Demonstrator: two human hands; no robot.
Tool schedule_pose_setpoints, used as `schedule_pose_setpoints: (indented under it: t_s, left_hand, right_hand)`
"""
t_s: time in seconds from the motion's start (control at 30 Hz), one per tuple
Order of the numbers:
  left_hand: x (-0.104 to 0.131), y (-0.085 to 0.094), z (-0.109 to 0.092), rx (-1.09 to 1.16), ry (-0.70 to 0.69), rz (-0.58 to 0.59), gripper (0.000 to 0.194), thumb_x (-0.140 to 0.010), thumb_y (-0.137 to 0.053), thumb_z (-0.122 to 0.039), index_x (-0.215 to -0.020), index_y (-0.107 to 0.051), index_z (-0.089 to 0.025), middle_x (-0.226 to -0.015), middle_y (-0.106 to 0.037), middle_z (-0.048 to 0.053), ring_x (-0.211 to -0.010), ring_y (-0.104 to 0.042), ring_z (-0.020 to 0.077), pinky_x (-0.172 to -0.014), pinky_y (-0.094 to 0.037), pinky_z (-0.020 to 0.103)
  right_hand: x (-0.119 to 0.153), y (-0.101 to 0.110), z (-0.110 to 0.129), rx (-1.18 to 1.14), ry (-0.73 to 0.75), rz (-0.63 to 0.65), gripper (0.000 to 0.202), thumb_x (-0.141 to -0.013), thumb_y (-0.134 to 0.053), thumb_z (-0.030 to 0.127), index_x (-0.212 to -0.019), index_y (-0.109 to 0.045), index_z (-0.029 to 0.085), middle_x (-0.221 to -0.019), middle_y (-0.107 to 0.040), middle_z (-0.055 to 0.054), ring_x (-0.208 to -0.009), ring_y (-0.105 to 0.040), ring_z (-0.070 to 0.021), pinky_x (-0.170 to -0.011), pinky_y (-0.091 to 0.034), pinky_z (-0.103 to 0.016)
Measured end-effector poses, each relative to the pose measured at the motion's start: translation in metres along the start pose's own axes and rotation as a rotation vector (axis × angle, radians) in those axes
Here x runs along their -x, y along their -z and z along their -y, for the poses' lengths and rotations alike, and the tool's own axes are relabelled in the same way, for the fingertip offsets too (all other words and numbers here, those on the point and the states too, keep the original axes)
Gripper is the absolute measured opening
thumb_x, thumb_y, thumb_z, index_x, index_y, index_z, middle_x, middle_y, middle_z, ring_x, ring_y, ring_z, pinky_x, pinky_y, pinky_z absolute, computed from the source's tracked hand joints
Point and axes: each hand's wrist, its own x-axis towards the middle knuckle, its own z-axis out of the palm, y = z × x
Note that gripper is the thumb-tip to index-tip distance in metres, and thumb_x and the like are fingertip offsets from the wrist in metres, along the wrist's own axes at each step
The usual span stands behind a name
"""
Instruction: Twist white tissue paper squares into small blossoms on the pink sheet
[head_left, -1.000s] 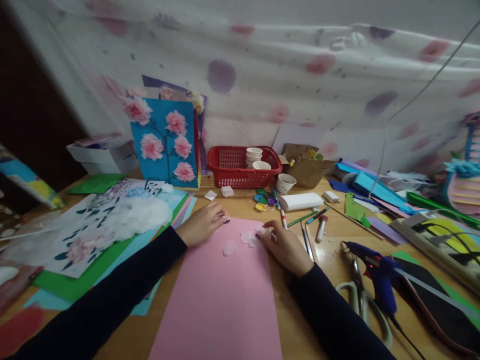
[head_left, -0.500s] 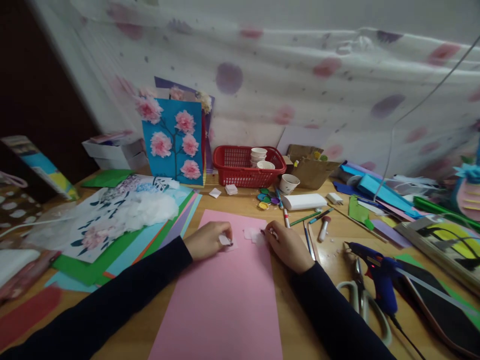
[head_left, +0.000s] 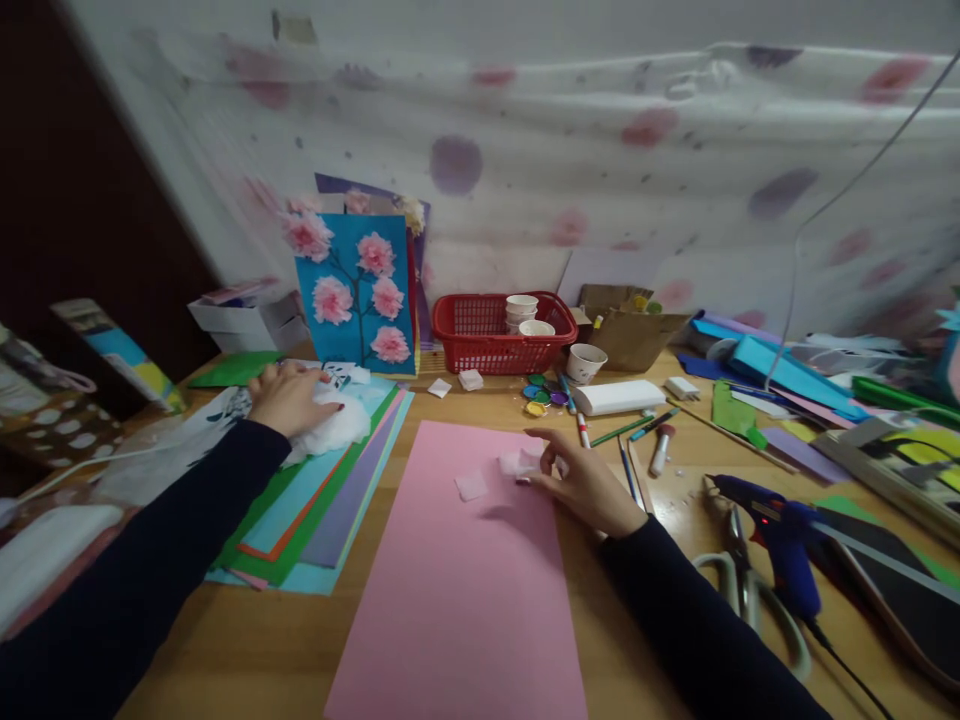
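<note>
A pink sheet of paper (head_left: 457,600) lies lengthwise on the table in front of me. Two pale pieces rest near its top: a small square of tissue paper (head_left: 471,486) and a whitish clump of tissue (head_left: 519,462) beside my right hand. My right hand (head_left: 585,482) hovers at the sheet's right edge, its thumb and forefinger apart and nothing visible between them. Over on the left, my left hand (head_left: 289,400) reaches onto a heap of white cotton wool (head_left: 337,425), with fingers and thumb spread. The fingertips' contact with the cotton is partly hidden.
Coloured paper sheets (head_left: 360,500) are stacked under the cotton. Behind stand a blue flower picture (head_left: 360,270) and a red basket (head_left: 495,355) with paper cups. A blue glue gun (head_left: 780,540), scissors (head_left: 742,590), pens and a brush (head_left: 661,450) lie on the right.
My left hand has left the pink sheet and moved left to the cotton heap; the tissue square now lies on the sheet. My right hand's thumb and forefinger have come apart.
</note>
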Motion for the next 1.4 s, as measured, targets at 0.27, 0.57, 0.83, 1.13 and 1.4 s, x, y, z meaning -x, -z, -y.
schedule_pose_setpoints:
  t_s: [0.27, 0.57, 0.83, 1.13, 1.4]
  left_hand:
    - [0.027, -0.083, -0.114, 0.062, -0.040, 0.421, 0.029, -0.075, -0.064, -0.035, -0.097, -0.062, -0.017, -0.097, -0.063, 0.007, -0.088, -0.058, 0.0204, -0.082, -0.046, 0.034]
    - [0.025, -0.121, -0.126, 0.186, -0.058, 0.526, 0.008, -0.077, -0.063, -0.022, -0.073, -0.065, -0.015, -0.081, -0.058, 0.004, -0.078, -0.058, 0.0170, -0.074, -0.046, 0.028]
    - [-0.001, -0.151, -0.151, 0.414, -0.117, 0.468, 0.006, -0.075, -0.066, -0.020, -0.072, -0.065, -0.015, -0.105, -0.061, 0.010, -0.100, -0.058, 0.0208, -0.087, -0.046, 0.033]
    - [-0.002, -0.179, -0.165, 0.492, -0.196, 0.557, 0.016, -0.069, -0.059, 0.000, -0.070, -0.064, -0.015, -0.084, -0.067, 0.004, -0.083, -0.060, 0.0167, -0.080, -0.045, 0.029]
    - [-0.013, -0.156, -0.148, 0.601, 0.060, 0.523, 0.003, -0.070, -0.061, -0.010, -0.072, -0.062, -0.012, -0.071, -0.066, 0.003, -0.065, -0.061, 0.0126, -0.061, -0.048, 0.023]
  right_hand:
    - [0.001, 0.014, -0.010, 0.160, -0.128, -0.103, 0.033, -0.082, -0.054, 0.045, -0.099, -0.063, 0.017, -0.059, -0.054, 0.001, -0.053, -0.052, -0.0161, -0.054, -0.037, -0.026]
    - [0.001, 0.012, -0.014, 0.288, -0.104, 0.108, 0.017, -0.082, -0.049, 0.020, -0.087, -0.066, 0.019, -0.071, -0.065, -0.004, -0.065, -0.059, -0.0179, -0.058, -0.037, -0.024]
    - [0.001, 0.012, -0.015, 0.283, -0.094, 0.033, 0.017, -0.082, -0.051, 0.023, -0.086, -0.066, 0.019, -0.068, -0.065, -0.004, -0.060, -0.058, -0.0173, -0.057, -0.037, -0.024]
    - [0.001, 0.004, -0.024, 0.281, -0.218, -0.242, 0.025, -0.088, -0.041, 0.028, -0.103, -0.057, 0.017, -0.068, -0.063, -0.004, -0.059, -0.056, -0.0197, -0.056, -0.035, -0.027]
    - [0.003, 0.024, -0.019, 0.245, -0.200, -0.027, 0.027, -0.081, -0.053, 0.040, -0.096, -0.061, 0.018, -0.059, -0.057, 0.000, -0.055, -0.054, -0.0169, -0.053, -0.034, -0.024]
